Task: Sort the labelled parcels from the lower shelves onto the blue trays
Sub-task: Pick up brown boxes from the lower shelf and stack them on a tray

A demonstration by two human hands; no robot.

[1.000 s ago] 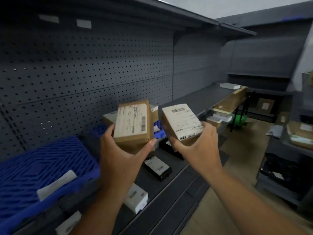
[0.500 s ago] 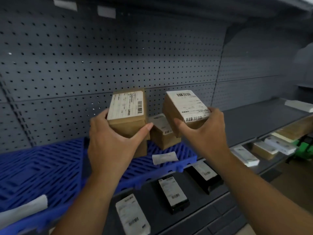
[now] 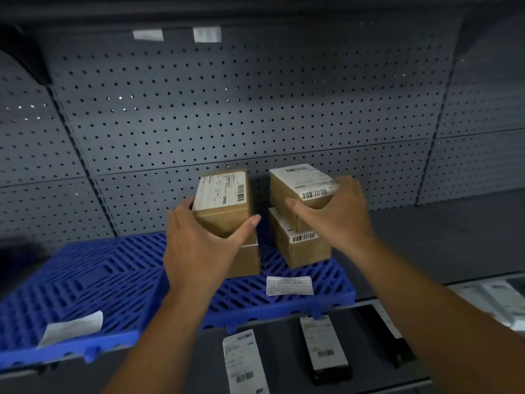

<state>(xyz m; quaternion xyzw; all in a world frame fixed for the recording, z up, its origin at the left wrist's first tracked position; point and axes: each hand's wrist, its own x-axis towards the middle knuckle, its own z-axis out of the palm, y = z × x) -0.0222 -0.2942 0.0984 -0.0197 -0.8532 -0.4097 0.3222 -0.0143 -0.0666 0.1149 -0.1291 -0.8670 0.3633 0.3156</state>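
My left hand (image 3: 199, 245) grips a brown labelled parcel (image 3: 224, 201) and holds it on top of another brown box (image 3: 245, 261) that stands on the blue tray (image 3: 119, 280). My right hand (image 3: 338, 211) grips a second brown parcel (image 3: 298, 186) with a white barcode label, resting on or just above a lower labelled box (image 3: 304, 245) on the same tray. Whether either held parcel touches the box under it I cannot tell. A loose white label (image 3: 289, 285) lies on the tray's front right, and another label (image 3: 72, 328) lies at its front left.
A grey pegboard wall (image 3: 255, 115) backs the shelf. Below the tray's front edge, on the lower shelf, lie a white labelled parcel (image 3: 245, 362), a black labelled parcel (image 3: 324, 348) and further packages (image 3: 494, 297) at the right. Bare grey shelf (image 3: 443, 237) extends right of the tray.
Both hands have moved forward and down with their parcels, from in front of the pegboard to onto the two boxes on the blue tray. The view has turned left and closer to the shelf.
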